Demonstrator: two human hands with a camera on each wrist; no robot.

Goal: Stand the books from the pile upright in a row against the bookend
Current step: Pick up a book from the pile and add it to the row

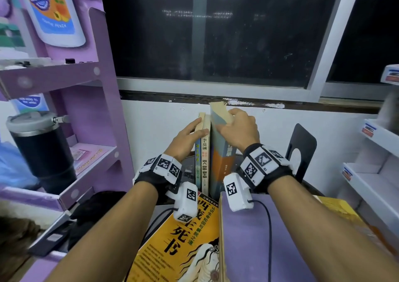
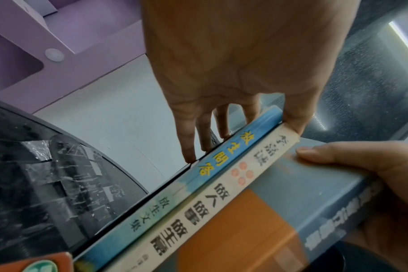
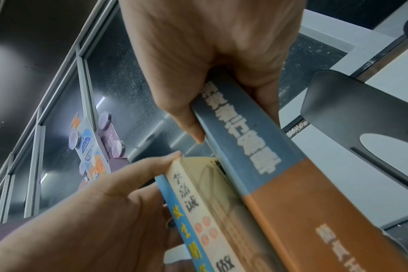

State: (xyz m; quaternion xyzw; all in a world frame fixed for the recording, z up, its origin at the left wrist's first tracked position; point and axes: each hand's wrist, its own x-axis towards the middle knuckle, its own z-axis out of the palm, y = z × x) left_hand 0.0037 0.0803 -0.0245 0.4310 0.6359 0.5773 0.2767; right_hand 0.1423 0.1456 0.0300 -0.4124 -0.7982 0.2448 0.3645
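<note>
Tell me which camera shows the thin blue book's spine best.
Left wrist: the thin blue book shows nearly its whole spine, lettering readable. The head view shows a narrow sliver of it; the right wrist view shows only its upper part.

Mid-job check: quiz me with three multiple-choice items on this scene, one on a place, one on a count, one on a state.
1. The black bookend stands: A left of the upright books; B right of them, apart; C flat under them.
2. Upright books: A two; B five; C three.
3. The right hand: A grips the thick blue-and-orange book; B hangs idle; C is out of view.
Key: B, a gap shows beside the row; C, three spines stand side by side; A, it clasps that book's top.
</note>
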